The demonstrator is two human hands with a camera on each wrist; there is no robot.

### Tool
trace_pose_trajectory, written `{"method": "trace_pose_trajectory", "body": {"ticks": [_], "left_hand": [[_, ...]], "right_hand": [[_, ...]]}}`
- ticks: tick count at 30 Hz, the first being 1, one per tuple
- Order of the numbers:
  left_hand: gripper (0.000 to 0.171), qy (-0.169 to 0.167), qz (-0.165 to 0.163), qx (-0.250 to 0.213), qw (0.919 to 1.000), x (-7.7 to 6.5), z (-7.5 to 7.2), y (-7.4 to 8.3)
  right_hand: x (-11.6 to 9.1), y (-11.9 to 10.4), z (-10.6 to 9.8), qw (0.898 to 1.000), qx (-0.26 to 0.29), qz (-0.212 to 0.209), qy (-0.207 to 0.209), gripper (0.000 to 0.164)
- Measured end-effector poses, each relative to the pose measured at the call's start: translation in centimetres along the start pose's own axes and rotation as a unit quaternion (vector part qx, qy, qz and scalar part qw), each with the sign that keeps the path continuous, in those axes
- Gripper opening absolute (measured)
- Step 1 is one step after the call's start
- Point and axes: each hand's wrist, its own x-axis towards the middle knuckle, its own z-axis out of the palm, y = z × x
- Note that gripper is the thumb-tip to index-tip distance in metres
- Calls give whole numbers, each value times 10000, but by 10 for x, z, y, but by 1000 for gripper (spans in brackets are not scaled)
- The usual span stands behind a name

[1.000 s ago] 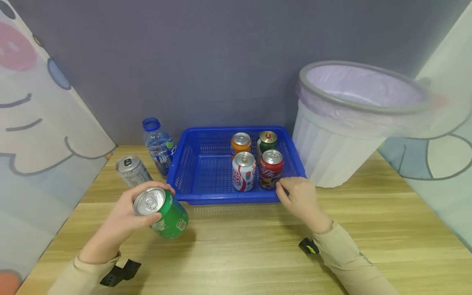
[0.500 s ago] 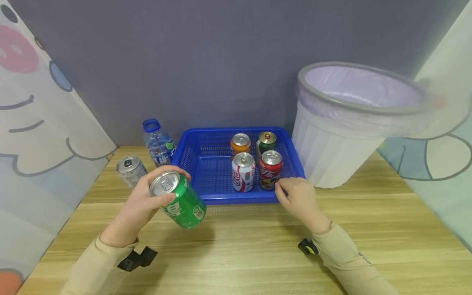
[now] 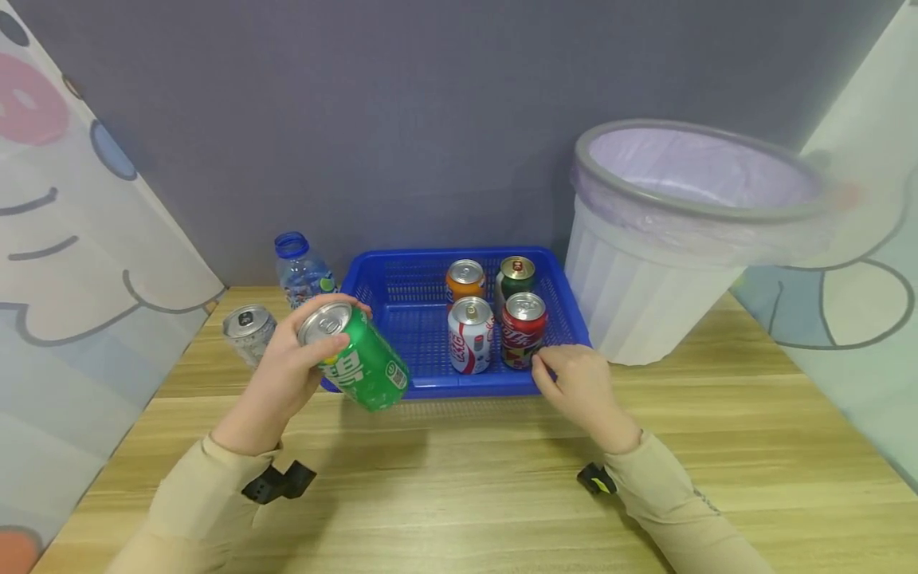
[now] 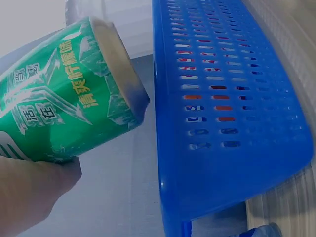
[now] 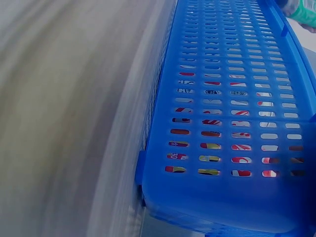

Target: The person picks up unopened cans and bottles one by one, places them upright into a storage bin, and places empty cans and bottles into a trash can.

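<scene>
My left hand (image 3: 294, 359) grips a green soda can (image 3: 373, 367), tilted with its silver top toward the hand, above the table at the front left of the blue basket (image 3: 430, 384). In the left wrist view the can's base (image 4: 123, 69) is beside the basket's perforated wall. My right hand (image 3: 581, 391) holds the basket's front rim near its right corner with curled fingers. Inside the basket's right half stand an orange can (image 3: 466, 275), a dark green can (image 3: 518, 275), a white-and-red can (image 3: 470, 339) and a red can (image 3: 524, 327).
Left of the basket are a silver can (image 3: 249, 327), partly behind my left hand, and a clear plastic bottle (image 3: 304, 275) with a blue neck. A large white bin (image 3: 631, 279) with a purple liner stands at the right. A grey wall (image 3: 358, 119) backs the table.
My left hand has carried the green can right and up toward the basket, tilting it further. The right hand has stayed at the rim.
</scene>
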Motion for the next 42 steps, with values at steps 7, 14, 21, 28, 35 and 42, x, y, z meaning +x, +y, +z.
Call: {"method": "trace_pose_trajectory", "body": {"ticks": [7,14,21,28,35,42], "left_hand": [[27,322,-262,-28,9991,10,-5,4],[25,484,-570,380,9965,19,-1,14],[30,636,-1074,1433,9818,31,8,26],[49,583,-1490,2730,9486,42,15,44],[52,730,-1332,2937,9438,62,22,57],[51,1081,-1205,2459,9557,85,21,55]], "right_hand": [[-1,0,2,10000,4,21,-65,34],[1,1,1,10000,-3,-13,-35,34],[1,1,2,10000,-23,8,-45,34],[0,1,1,10000,-35,11,36,35],[1,1,-1,10000,-49,78,36,35],[0,0,0,10000,-35,11,33,35]]}}
